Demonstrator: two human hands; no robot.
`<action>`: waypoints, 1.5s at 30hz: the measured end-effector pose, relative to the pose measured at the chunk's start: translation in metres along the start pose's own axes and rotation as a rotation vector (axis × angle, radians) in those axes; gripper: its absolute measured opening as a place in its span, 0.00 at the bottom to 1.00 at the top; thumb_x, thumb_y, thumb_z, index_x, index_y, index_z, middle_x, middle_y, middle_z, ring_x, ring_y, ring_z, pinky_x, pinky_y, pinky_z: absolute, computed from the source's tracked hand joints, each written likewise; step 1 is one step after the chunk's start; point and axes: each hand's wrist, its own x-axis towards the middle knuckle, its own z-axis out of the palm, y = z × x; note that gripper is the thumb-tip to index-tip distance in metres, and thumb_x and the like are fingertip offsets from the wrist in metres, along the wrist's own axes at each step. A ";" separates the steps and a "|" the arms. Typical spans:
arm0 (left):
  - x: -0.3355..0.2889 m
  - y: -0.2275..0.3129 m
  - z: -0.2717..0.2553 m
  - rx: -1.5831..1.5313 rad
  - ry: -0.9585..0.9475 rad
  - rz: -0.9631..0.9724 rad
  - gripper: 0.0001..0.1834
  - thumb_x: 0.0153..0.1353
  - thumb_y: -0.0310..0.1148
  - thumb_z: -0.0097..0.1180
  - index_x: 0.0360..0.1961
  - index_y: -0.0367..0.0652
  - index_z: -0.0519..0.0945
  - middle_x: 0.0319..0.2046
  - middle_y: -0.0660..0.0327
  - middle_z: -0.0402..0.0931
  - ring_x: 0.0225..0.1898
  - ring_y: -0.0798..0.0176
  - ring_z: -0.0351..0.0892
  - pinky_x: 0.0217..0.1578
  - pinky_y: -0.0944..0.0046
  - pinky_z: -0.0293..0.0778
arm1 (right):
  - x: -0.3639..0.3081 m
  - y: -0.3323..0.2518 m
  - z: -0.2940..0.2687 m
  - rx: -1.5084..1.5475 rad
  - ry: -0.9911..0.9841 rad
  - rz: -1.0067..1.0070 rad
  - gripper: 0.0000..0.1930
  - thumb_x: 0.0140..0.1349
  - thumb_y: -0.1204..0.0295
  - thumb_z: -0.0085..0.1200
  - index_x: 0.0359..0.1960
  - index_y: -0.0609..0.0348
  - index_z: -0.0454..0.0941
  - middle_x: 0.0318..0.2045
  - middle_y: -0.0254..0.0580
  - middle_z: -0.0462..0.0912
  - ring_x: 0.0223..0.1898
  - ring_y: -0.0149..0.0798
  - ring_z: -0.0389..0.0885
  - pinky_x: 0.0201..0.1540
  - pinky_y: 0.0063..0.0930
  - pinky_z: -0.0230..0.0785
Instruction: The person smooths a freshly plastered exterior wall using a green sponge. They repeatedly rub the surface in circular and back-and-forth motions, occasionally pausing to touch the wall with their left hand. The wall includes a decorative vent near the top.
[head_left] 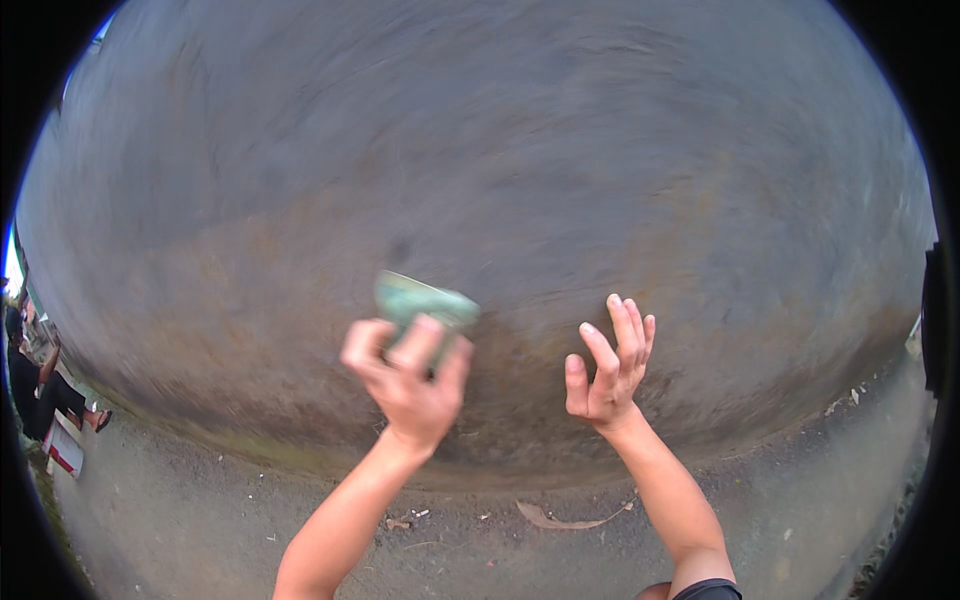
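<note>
My left hand (412, 385) grips a pale green, flat-sided block-like thing (428, 300), smeared by motion, so its kind is not clear. It sits at the fingertips, close in front of a large grey wall (480, 150) with brownish stains low down. Whether the green thing touches the wall, I cannot tell. To the right, my right hand (608, 365) is raised before the same wall. Its fingers are spread and slightly curled, with nothing in them.
Grey ground (180, 510) runs along the wall's foot, with a dry brown leaf (550, 517) and small litter on it. At the far left a person in dark clothes (40, 385) sits near a red and white box (65, 448).
</note>
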 end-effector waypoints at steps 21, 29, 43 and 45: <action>0.047 0.029 0.011 -0.056 0.116 -0.201 0.31 0.60 0.28 0.79 0.63 0.49 0.80 0.61 0.54 0.63 0.64 0.52 0.67 0.62 0.48 0.67 | -0.003 0.000 0.000 -0.006 0.000 0.014 0.18 0.78 0.67 0.50 0.66 0.50 0.77 0.75 0.57 0.74 0.79 0.58 0.67 0.87 0.55 0.42; 0.040 0.032 0.012 0.001 0.019 -0.081 0.29 0.54 0.30 0.83 0.58 0.51 0.85 0.60 0.53 0.67 0.63 0.50 0.69 0.61 0.46 0.67 | -0.003 0.002 0.000 0.007 0.001 0.023 0.18 0.77 0.67 0.51 0.66 0.49 0.77 0.74 0.57 0.75 0.79 0.58 0.68 0.86 0.55 0.42; 0.040 0.005 0.002 0.010 0.125 -0.171 0.30 0.62 0.33 0.79 0.64 0.49 0.80 0.63 0.55 0.63 0.67 0.50 0.66 0.64 0.44 0.68 | -0.001 0.000 0.000 0.009 0.005 0.017 0.18 0.77 0.67 0.51 0.66 0.50 0.77 0.75 0.57 0.75 0.79 0.58 0.67 0.87 0.55 0.42; -0.007 0.017 0.006 0.049 -0.113 0.191 0.36 0.54 0.36 0.84 0.66 0.58 0.83 0.61 0.56 0.68 0.65 0.51 0.68 0.63 0.46 0.68 | 0.000 0.000 0.000 0.014 -0.001 0.013 0.18 0.78 0.67 0.50 0.65 0.50 0.77 0.75 0.57 0.75 0.79 0.58 0.67 0.87 0.55 0.42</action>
